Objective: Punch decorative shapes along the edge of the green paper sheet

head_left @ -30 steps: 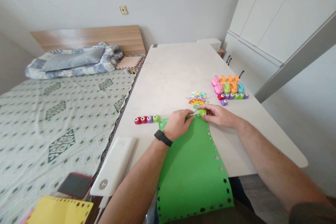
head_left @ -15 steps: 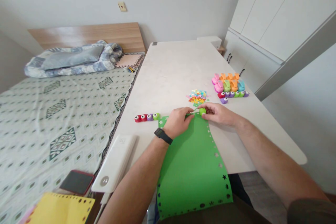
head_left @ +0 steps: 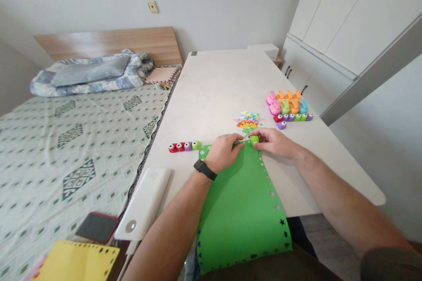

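A long green sheet of paper (head_left: 242,197) lies over the table's near edge, with small shapes punched out along its borders. At its far edge my left hand (head_left: 224,151) is closed, pinching the paper between thumb and fingers. My right hand (head_left: 275,142) grips a small lime-green craft punch (head_left: 254,140) at the sheet's far right corner, thumb on the near side and fingers behind. Just beyond the hands lies a pile of tiny colourful paper cutouts (head_left: 249,120), with green ones nearest the sheet.
Several small punches (head_left: 184,146) stand in a row left of the sheet. Larger lever punches (head_left: 286,103) and more small ones sit at the right. A white power strip-like device (head_left: 145,202), a phone (head_left: 97,227) and punched yellow paper (head_left: 77,261) lie at the lower left, beside a bed (head_left: 66,140).
Both hands stay nearly in place on the paper and the punch. The left fingers seem to have lowered slightly at the paper's far edge, and the view has shifted a little.
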`<action>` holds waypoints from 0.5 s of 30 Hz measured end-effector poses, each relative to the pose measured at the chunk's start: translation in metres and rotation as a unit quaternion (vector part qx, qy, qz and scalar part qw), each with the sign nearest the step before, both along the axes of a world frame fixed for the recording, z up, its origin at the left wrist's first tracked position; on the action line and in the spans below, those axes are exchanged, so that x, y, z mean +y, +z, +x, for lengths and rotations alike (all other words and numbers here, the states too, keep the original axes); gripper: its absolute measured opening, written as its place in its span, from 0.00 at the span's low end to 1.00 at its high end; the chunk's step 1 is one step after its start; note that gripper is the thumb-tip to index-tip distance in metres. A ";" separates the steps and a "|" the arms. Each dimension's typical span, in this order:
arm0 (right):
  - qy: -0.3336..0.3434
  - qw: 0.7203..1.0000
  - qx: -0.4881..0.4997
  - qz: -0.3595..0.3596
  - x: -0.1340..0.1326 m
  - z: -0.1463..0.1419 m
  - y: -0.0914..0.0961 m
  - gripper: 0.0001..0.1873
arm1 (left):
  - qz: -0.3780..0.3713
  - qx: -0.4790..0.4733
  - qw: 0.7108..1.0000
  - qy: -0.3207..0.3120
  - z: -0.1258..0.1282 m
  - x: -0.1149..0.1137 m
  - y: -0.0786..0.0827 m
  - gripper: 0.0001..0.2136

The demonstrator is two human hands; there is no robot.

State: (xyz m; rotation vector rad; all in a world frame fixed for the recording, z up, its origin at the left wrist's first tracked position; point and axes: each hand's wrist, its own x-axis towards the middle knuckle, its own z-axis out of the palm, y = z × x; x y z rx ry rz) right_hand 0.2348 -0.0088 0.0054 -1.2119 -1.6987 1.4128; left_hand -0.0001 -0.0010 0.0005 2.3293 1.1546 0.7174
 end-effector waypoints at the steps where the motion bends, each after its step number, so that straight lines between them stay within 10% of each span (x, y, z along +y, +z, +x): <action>1: -0.004 1.000 0.001 -0.001 0.000 0.000 -0.001 0.19 | -0.001 0.000 1.000 0.000 0.000 0.000 0.000 0.10; 15: -0.033 0.998 -0.047 0.020 0.000 -0.004 -0.005 0.17 | 0.001 -0.001 1.000 -0.003 0.001 -0.001 -0.001 0.09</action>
